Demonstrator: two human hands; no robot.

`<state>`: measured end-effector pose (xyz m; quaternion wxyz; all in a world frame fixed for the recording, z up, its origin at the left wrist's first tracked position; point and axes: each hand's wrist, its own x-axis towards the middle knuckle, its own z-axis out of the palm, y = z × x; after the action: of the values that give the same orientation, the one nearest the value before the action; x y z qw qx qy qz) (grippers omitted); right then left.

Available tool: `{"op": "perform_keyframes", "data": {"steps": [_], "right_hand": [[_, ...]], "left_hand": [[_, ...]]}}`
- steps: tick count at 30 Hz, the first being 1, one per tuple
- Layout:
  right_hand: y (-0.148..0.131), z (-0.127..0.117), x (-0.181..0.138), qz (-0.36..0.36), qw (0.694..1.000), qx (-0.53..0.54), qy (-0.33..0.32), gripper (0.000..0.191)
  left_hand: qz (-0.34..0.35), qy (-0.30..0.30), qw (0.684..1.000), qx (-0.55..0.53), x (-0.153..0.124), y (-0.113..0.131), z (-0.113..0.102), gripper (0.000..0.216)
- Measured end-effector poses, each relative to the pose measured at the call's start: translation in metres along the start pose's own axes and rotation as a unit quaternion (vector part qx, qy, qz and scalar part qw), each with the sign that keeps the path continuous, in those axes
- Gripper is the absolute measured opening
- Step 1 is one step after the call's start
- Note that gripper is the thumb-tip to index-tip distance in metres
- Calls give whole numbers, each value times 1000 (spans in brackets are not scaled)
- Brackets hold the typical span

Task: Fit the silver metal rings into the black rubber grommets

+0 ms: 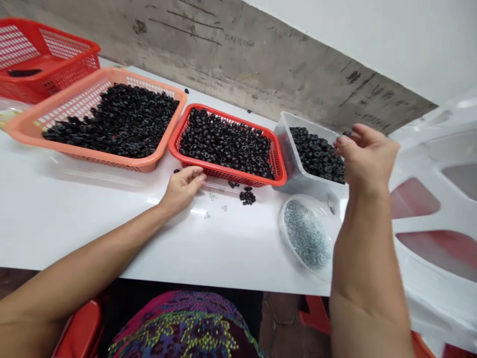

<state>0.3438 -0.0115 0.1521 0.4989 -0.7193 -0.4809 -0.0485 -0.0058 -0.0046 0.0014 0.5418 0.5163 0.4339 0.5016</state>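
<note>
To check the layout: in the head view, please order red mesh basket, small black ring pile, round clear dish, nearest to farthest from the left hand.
1. Red mesh basket: ahead of the left hand.
2. Small black ring pile: right, on the table.
3. Round clear dish: rightmost.

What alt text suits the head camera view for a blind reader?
A raised right hand pinches a small black ring above a clear plastic tub; the left hand rests on a white table beside a red mesh basket.

Scuffed concrete wall behind white table — white-painted wall above, brown tile floor below — white plastic panel right.
</note>
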Motion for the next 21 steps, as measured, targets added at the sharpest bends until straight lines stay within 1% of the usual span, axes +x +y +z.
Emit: {"op": "perform_keyframes", "data": {"steps": [1,2,3,5,7,8,9,10,12,14,15,17,19,21], "right_hand": [[3,-1,12,5,997,-68,-21,61],[5,-2,18,1,992,-121,-28,66],[3,-1,18,-11,988,-150,-36,67],[-5,4,2,-42,985,-160,-49,56],[-19,11,-26,-84,983,-145,-78,39],[-27,15,-41,-110,980,-137,-96,32],[-34,19,-55,-128,974,-131,-132,27],[-40,23,-66,-134,970,-120,-162,24],[-49,31,-82,-137,959,-119,-218,18],[-54,36,-92,-144,948,-128,-253,15],[-55,38,-96,-152,944,-130,-263,14],[-56,41,-104,-171,938,-123,-276,14],[-55,44,-115,-187,930,-111,-297,15],[-51,49,-126,-194,917,-111,-330,17]], "left_hand": [[8,12,1000,7,3,-1,-2,24],[17,22,999,15,5,-3,-4,20],[26,32,999,26,7,-5,-6,17],[55,47,996,56,11,-7,-10,13],[91,59,989,99,14,-8,-13,12],[107,62,985,121,15,-7,-15,13],[119,64,980,143,15,-7,-16,13],[126,66,976,162,17,-6,-17,15],[120,67,970,201,20,-4,-21,18],[98,57,960,256,25,-4,-25,22],[88,48,951,293,27,-4,-28,24],[87,32,923,374,31,-5,-33,28],[109,26,887,448,34,-8,-36,29],[141,18,857,496,33,-10,-36,27]]}}
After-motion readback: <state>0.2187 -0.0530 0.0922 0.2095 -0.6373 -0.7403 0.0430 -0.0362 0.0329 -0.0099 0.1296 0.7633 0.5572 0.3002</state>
